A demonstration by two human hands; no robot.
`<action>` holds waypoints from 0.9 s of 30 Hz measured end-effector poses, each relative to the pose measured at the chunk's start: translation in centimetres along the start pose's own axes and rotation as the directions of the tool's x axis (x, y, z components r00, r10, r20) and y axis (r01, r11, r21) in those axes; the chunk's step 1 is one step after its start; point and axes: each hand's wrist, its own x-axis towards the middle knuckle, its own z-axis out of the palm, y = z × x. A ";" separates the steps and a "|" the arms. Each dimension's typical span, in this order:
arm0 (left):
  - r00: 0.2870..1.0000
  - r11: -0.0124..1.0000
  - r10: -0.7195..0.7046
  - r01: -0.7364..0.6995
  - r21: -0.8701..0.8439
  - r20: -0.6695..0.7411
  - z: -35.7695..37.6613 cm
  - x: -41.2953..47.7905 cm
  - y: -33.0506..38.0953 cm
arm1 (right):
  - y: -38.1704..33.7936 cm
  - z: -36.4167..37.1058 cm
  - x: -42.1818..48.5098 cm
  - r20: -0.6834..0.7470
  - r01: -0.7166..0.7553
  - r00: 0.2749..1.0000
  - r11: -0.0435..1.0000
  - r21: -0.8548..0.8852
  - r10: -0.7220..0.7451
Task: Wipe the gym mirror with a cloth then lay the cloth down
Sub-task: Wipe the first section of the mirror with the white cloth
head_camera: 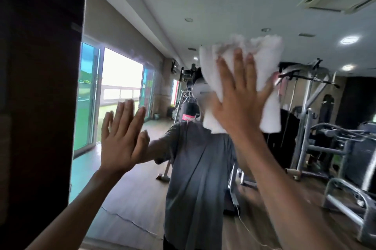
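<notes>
— Where is the cloth [211,70] held?
— At two o'clock on the mirror [152,15], pressed flat under the spread right hand [242,99].
— And the left hand [120,140]?
— Laid flat on the mirror at eight o'clock, fingers straight.

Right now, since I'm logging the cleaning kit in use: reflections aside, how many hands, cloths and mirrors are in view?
Hands: 2, the left hand and the right hand
Cloths: 1, the white cloth
Mirrors: 1, the mirror
Total: 4
</notes>
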 end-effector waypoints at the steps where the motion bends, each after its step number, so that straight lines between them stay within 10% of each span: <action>1: 1.000 1.000 0.009 -0.009 -0.002 -0.005 0.1 0.0 -0.2 | -1.9 0.3 0.0 0.001 0.037 0.999 0.999 -0.008 -0.037; 7: 0.999 0.999 0.026 -0.027 -0.039 -0.037 0.0 -0.3 -0.5 | -3.2 1.6 -6.9 0.086 0.504 0.862 0.863 -0.031 -0.500; 16: 0.998 0.999 0.036 -0.037 -0.023 -0.046 0.1 -0.3 -0.6 | -1.8 0.3 -1.3 -0.019 -0.076 0.997 0.994 0.076 0.077; 24: 0.998 0.998 0.021 -0.024 -0.053 -0.058 0.3 -0.2 -0.5 | -2.7 2.1 -7.3 -0.004 0.374 0.928 0.928 -0.009 -0.374; 27: 0.998 0.999 0.000 -0.003 -0.036 -0.065 0.5 -0.5 0.0 | 0.0 1.6 -7.4 0.022 0.258 0.966 0.966 0.007 -0.258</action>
